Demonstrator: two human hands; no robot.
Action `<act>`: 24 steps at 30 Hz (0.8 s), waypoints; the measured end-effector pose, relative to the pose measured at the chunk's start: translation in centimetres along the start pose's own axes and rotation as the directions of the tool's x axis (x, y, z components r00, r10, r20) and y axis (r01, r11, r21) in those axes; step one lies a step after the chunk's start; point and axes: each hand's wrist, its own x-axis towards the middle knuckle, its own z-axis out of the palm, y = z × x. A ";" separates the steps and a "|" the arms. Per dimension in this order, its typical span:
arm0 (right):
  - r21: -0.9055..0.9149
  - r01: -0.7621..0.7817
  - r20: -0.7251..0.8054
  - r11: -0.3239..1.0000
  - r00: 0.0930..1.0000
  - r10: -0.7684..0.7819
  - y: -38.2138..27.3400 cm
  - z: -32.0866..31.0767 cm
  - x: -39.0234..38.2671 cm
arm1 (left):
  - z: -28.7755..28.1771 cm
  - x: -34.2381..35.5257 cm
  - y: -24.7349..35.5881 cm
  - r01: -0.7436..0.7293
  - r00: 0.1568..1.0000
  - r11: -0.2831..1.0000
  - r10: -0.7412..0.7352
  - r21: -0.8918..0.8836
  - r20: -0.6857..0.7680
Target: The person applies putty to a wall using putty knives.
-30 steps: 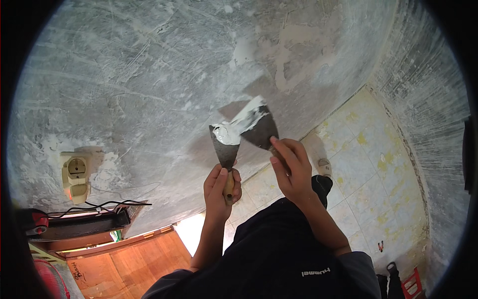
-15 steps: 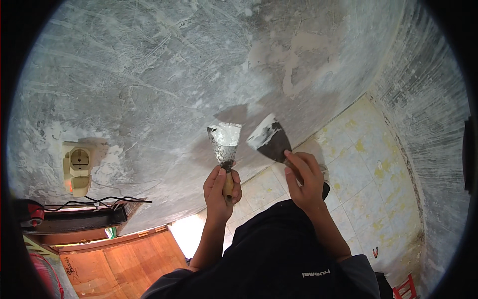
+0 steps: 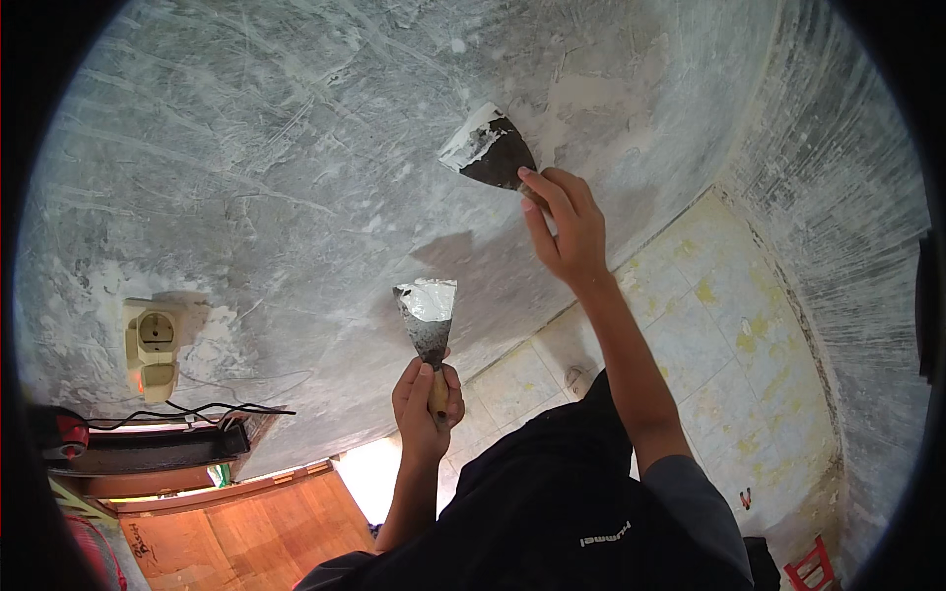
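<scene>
Low in the middle, my left hand (image 3: 428, 404) is closed around the wooden handle of a narrow putty knife (image 3: 426, 326), upright in the picture with white putty across its blade. Higher and to the right, my right hand (image 3: 564, 219) grips a wider putty knife (image 3: 501, 158), its dark blade tilted leftward with white putty along the edge. That blade is over the mottled grey wall (image 3: 296, 158); whether it touches the surface I cannot tell. Paler smeared patches show on the wall beside it.
A socket (image 3: 156, 337) with a cable sits on the wall at left, above a red-and-black object (image 3: 69, 435) and an orange wooden panel (image 3: 236, 532). A streaked wall (image 3: 828, 197) borders the tiled floor (image 3: 719, 345) on the right, where small pliers (image 3: 746, 498) and a red frame (image 3: 813, 566) lie low.
The two knives were close together and have separated. My right hand has moved up the wall with the wide knife; my left hand has dropped slightly with the narrow one.
</scene>
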 end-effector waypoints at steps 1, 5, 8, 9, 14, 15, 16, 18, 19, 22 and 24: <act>-0.004 -0.002 0.002 1.000 1.000 0.002 1.2 -0.2 0.0 | 0.0 0.0 -0.1 0.004 1.000 1.000 -0.004 -0.001 0.002; -0.017 0.051 -0.003 0.999 0.999 -0.051 4.5 -1.0 -2.5 | 0.1 0.1 -0.1 0.008 1.000 1.000 -0.008 -0.003 0.014; 0.189 -0.123 -0.067 0.974 0.988 0.138 3.9 -0.8 -2.8 | 0.4 0.2 0.0 0.005 1.000 1.000 -0.005 0.001 0.004; 0.172 -0.058 -0.073 0.983 0.995 0.072 2.9 -0.6 -1.6 | 0.4 0.2 -0.1 0.004 1.000 1.000 -0.004 -0.003 0.008; 0.119 0.065 -0.026 0.991 0.998 -0.063 2.2 1.3 1.2 | 0.7 0.3 -0.1 0.003 1.000 1.000 -0.003 0.019 0.001; 0.116 0.066 -0.028 0.991 0.998 -0.063 3.1 1.0 0.1 | 0.7 0.4 0.0 0.005 1.000 1.000 -0.005 0.013 0.005; 0.081 0.073 -0.026 0.994 0.997 -0.071 4.5 0.5 -1.2 | 0.8 0.4 0.2 0.001 1.000 1.000 -0.001 0.014 0.006; 0.048 0.081 -0.020 0.996 0.997 -0.080 5.1 0.2 -2.4 | 0.9 0.2 0.3 0.011 1.000 1.000 -0.011 0.004 -0.003; 0.077 0.039 -0.046 0.996 0.998 -0.035 4.8 0.1 -3.0 | 0.7 0.2 0.3 0.009 1.000 1.000 -0.009 0.003 -0.007; 0.126 0.065 -0.075 0.990 0.996 -0.056 2.6 0.7 -1.0 | 0.2 0.0 0.0 0.008 1.000 1.000 -0.007 0.010 -0.021; 0.104 0.172 -0.074 0.980 0.983 -0.165 1.2 1.4 1.4 | 0.3 0.2 -0.2 0.012 1.000 1.000 -0.012 -0.011 -0.014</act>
